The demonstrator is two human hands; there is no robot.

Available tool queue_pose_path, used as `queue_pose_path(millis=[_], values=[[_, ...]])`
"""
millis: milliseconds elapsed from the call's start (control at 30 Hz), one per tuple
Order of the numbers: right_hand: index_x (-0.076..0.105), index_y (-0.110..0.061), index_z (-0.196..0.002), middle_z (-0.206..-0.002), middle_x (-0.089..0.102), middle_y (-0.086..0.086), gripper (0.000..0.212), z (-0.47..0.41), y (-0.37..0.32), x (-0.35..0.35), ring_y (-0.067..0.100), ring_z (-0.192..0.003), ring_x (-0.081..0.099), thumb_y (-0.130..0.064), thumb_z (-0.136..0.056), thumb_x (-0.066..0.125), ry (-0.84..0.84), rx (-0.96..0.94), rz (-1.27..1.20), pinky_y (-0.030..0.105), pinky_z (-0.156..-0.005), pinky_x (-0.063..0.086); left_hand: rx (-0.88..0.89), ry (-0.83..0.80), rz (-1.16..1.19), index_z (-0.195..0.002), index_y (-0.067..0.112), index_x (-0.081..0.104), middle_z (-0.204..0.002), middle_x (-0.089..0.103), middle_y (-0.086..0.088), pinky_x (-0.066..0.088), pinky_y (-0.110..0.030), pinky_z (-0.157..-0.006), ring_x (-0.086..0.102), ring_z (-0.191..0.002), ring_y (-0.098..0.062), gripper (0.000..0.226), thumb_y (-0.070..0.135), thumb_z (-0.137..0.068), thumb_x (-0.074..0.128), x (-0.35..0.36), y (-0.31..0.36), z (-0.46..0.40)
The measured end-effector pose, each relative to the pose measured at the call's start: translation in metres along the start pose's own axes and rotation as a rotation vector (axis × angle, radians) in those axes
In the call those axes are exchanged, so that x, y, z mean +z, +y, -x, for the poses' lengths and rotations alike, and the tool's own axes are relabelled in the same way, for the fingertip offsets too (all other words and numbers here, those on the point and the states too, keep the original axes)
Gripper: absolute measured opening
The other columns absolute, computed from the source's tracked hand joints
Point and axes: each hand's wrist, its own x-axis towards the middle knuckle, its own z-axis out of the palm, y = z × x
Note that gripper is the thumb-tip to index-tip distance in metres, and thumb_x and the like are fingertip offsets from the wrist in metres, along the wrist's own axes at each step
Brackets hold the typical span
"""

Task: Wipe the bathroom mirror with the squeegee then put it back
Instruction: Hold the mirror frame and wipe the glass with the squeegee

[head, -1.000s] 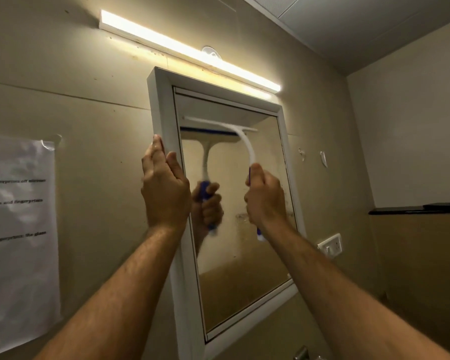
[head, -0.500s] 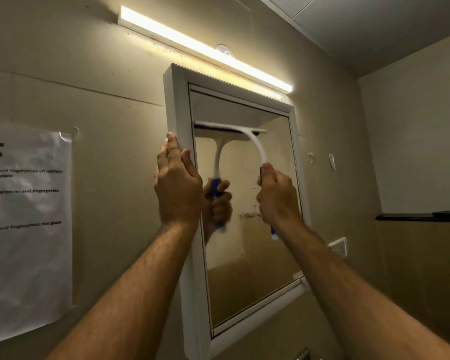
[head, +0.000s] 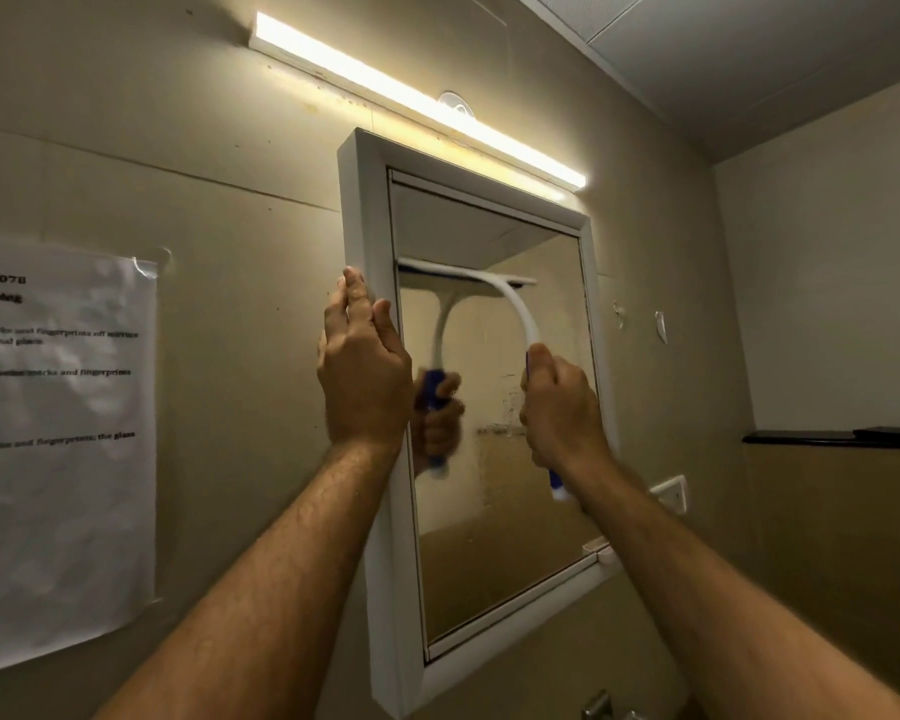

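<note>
A white-framed mirror (head: pixel 370 210) hangs on the beige wall. My right hand (head: pixel 559 407) is shut on the blue grip of a white squeegee (head: pixel 513 304), whose blade lies flat against the glass in the upper part, below the top frame. My left hand (head: pixel 362 371) presses on the mirror's left frame edge, fingers up and together. The glass reflects the squeegee and my right hand. Smears and spots show on the glass below the blade, near mid-height.
A lit tube lamp (head: pixel 417 101) runs above the mirror. A printed paper sheet (head: pixel 58 449) is taped to the wall at left. A white wall switch (head: pixel 671 493) and a dark shelf (head: pixel 832 438) are at right. A metal tap top (head: pixel 596 706) shows at the bottom.
The squeegee blade has slid down the glass from near the top edge, with my right hand following. My left hand stays on the frame. The view has shifted slightly.
</note>
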Motion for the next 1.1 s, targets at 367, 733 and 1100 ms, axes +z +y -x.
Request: queue_pose_path(millis=[367, 733, 1100], values=[[0.048, -0.024, -0.074, -0.064, 0.045, 0.002, 0.043, 0.009, 0.005, 0.001, 0.015, -0.054, 0.040, -0.050, -0.100, 0.027, -0.001, 0.026, -0.007, 0.028, -0.049, 0.034, 0.007, -0.006, 0.048, -0.151, 0.017, 0.029, -0.154, 0.037, -0.005, 0.035, -0.032, -0.109, 0.041, -0.137, -0.022, 0.051, 0.037, -0.104, 0.029, 0.001, -0.010, 0.010], [0.053, -0.019, -0.076, -0.055, 0.045, -0.002, 0.043, 0.038, 0.036, -0.021, 0.013, -0.043, 0.038, -0.049, -0.099, 0.033, -0.085, 0.104, -0.083, 0.027, -0.044, 0.034, -0.011, 0.025, 0.104, -0.149, 0.015, 0.034, -0.151, 0.042, -0.006, 0.035, -0.026, -0.109, 0.043, -0.137, -0.020, 0.047, 0.031, -0.105, 0.034, -0.004, -0.006, 0.020], [0.050, -0.017, -0.079, -0.057, 0.042, 0.000, 0.039, 0.060, 0.055, -0.014, 0.009, -0.042, 0.035, -0.043, -0.101, 0.032, -0.134, 0.149, -0.148, 0.024, -0.043, 0.030, -0.023, 0.047, 0.106, -0.147, 0.017, 0.037, -0.151, 0.043, -0.003, 0.037, -0.026, -0.111, 0.041, -0.138, -0.017, 0.045, 0.030, -0.104, 0.032, -0.008, -0.010, 0.040]])
